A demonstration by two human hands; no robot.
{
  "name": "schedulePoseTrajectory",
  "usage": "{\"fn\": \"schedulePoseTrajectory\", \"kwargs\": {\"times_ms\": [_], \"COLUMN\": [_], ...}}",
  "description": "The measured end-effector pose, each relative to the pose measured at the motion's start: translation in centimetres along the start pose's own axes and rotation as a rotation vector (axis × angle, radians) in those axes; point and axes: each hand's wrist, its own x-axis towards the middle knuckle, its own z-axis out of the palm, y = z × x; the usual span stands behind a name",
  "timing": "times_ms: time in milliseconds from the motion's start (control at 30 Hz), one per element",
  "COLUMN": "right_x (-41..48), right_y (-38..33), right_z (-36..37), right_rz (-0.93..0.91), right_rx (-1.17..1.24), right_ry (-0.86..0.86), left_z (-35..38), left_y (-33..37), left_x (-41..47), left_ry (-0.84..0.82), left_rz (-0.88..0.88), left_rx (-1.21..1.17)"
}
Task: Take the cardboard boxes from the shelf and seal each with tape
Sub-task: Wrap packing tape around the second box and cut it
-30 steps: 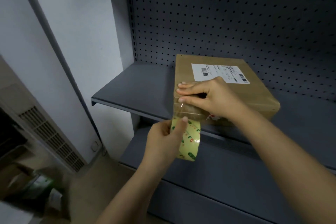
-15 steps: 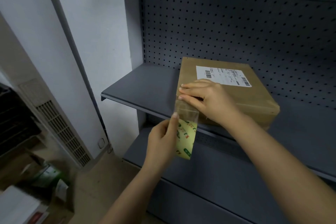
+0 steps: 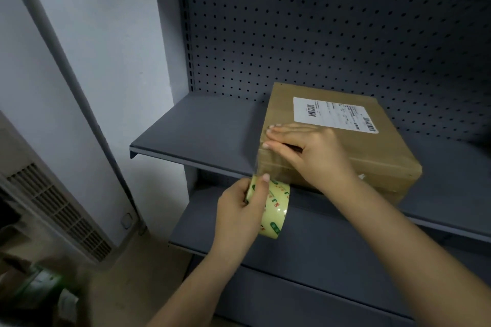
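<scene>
A brown cardboard box [image 3: 372,151] with a white shipping label [image 3: 334,113] lies on the grey shelf [image 3: 202,138], its near left corner at the shelf's front edge. My right hand [image 3: 305,151] rests on the box's near left top edge, fingers stretched flat and pressing clear tape down. My left hand [image 3: 241,207] grips a roll of clear tape [image 3: 273,207] with green and red print just below the shelf edge. A strip of tape runs from the roll up the box's front face.
A grey pegboard [image 3: 332,34] backs the shelf. A lower grey shelf [image 3: 332,241] juts out under the hands. A white wall and grey pipe [image 3: 63,66] stand to the left, with a vented unit [image 3: 53,210] and blurred clutter [image 3: 39,287] on the floor.
My right hand's fingers have flattened along the box's top edge. The tape roll in my left hand has turned and stays just under the shelf edge. The view has shifted slightly.
</scene>
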Motion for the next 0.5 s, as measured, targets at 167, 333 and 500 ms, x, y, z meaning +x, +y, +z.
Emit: {"fn": "schedulePoseTrajectory", "kwargs": {"times_ms": [167, 333, 500], "right_x": [-0.2, -0.6, -0.8], "right_y": [0.2, 0.6, 0.3], "right_z": [0.3, 0.3, -0.1], "right_rz": [-0.009, -0.05, -0.033], "right_rx": [-0.014, -0.059, -0.114], "right_ry": [-0.019, -0.055, -0.147], "left_z": [0.0, -0.4, -0.8], "left_y": [0.1, 0.1, 0.0], "left_x": [-0.4, 0.4, 1.1], "left_ry": [-0.021, -0.098, -0.206], "left_rz": [0.036, 0.003, -0.047], "left_rx": [-0.019, -0.062, -0.091]}}
